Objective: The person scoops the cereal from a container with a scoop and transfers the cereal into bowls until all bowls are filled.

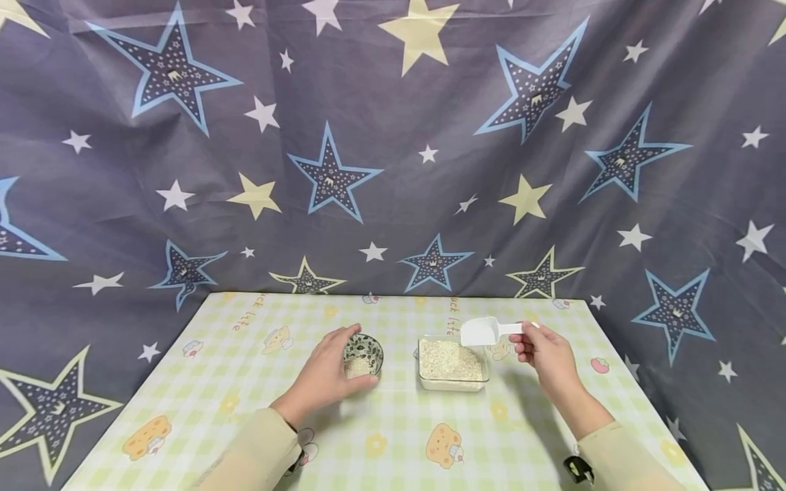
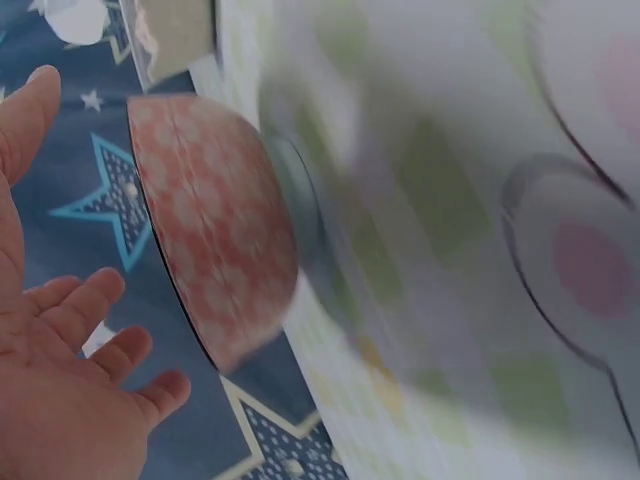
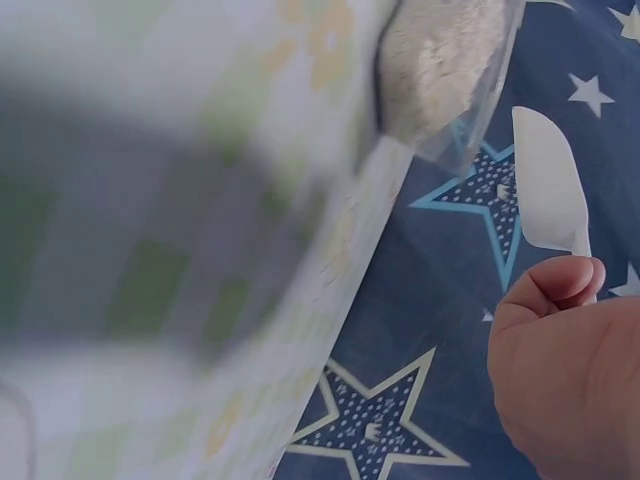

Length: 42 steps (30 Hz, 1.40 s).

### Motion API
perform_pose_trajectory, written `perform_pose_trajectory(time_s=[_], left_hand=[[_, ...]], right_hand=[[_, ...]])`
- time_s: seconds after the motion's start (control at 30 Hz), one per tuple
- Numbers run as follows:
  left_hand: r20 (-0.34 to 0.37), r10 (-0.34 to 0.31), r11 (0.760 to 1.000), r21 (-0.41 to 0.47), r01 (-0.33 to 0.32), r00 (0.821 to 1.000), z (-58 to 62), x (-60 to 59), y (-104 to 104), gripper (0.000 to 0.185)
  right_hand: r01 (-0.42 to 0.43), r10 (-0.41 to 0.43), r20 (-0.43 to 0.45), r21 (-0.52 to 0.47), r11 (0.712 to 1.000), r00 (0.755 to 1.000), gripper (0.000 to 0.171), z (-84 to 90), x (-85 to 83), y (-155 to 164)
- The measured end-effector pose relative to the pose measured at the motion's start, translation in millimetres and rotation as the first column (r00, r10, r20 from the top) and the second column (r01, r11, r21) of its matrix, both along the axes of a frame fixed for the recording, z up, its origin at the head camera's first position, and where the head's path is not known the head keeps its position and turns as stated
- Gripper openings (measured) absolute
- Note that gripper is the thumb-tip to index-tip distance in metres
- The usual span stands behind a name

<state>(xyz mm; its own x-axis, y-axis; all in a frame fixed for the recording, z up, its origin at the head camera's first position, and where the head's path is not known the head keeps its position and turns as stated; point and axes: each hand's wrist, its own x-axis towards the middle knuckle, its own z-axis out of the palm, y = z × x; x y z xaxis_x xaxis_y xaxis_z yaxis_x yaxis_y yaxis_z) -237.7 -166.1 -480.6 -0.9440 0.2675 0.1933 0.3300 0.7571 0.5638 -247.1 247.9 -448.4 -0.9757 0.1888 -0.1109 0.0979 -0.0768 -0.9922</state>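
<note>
My right hand (image 1: 548,356) pinches the handle of a white plastic scoop (image 1: 481,332), held over the back right corner of a clear rectangular container (image 1: 453,385). Pale oat-like flakes (image 1: 450,360) fill much of that container. To its left stands a small bowl (image 1: 371,346), patterned dark inside and pinkish red with pale flowers outside (image 2: 210,220), with some of the same flakes at the bottom. My left hand (image 1: 325,372) is beside the bowl's left side, thumb and fingers spread around it. The left wrist view shows a gap between those fingers and the bowl's wall.
A green-and-white checked tablecloth (image 1: 245,395) with cartoon prints covers the table. Behind it hangs a dark curtain (image 1: 381,204) printed with stars, meeting the table's back edge. Bowl and container stand a short distance apart.
</note>
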Motion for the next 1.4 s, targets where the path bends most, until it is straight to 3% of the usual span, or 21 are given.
perform_pose_trajectory(time_s=[0.4, 0.63, 0.73, 0.9, 1.0, 1.2, 1.4], left_hand=[[0.003, -0.122, 0.992, -0.041, 0.122, 0.992, 2.8, -8.2, 57.2, 0.102], [-0.001, -0.174, 0.980, -0.099, 0.173, 0.985, 0.2, -14.2, 84.7, 0.104], [0.012, -0.175, 0.975, -0.138, 0.175, 0.984, -0.7, -16.4, 92.2, 0.104], [0.045, -0.165, 0.974, -0.151, 0.170, 0.985, -3.8, -22.1, 100.7, 0.103], [0.062, -0.157, 0.976, -0.142, 0.165, 0.986, -4.9, -23.9, 103.4, 0.101], [0.092, -0.136, 0.982, -0.121, 0.147, 0.986, -3.8, -24.3, 105.9, 0.101], [0.092, -0.127, 0.984, -0.114, 0.137, 0.988, -4.0, -27.9, 106.8, 0.106]], right_hand=[[-0.004, 0.005, -0.016, 0.076, 0.997, 1.000, 0.029, -15.3, 5.6, 3.3], [0.011, 0.006, -0.077, 0.226, 0.974, 0.997, 0.042, -17.9, 9.0, -4.4], [0.015, 0.041, -0.161, 0.330, 0.944, 0.986, 0.038, -18.1, 11.3, -7.1], [0.037, 0.148, -0.299, 0.536, 0.844, 0.943, 0.027, -20.8, 12.9, -11.5], [0.027, 0.196, -0.324, 0.572, 0.820, 0.926, 0.026, -22.8, 12.2, -15.8], [-0.050, 0.235, -0.295, 0.522, 0.851, 0.926, 0.029, -25.7, 5.7, -21.5], [-0.139, 0.215, -0.188, 0.351, 0.926, 0.958, 0.035, -28.8, -6.2, -22.8]])
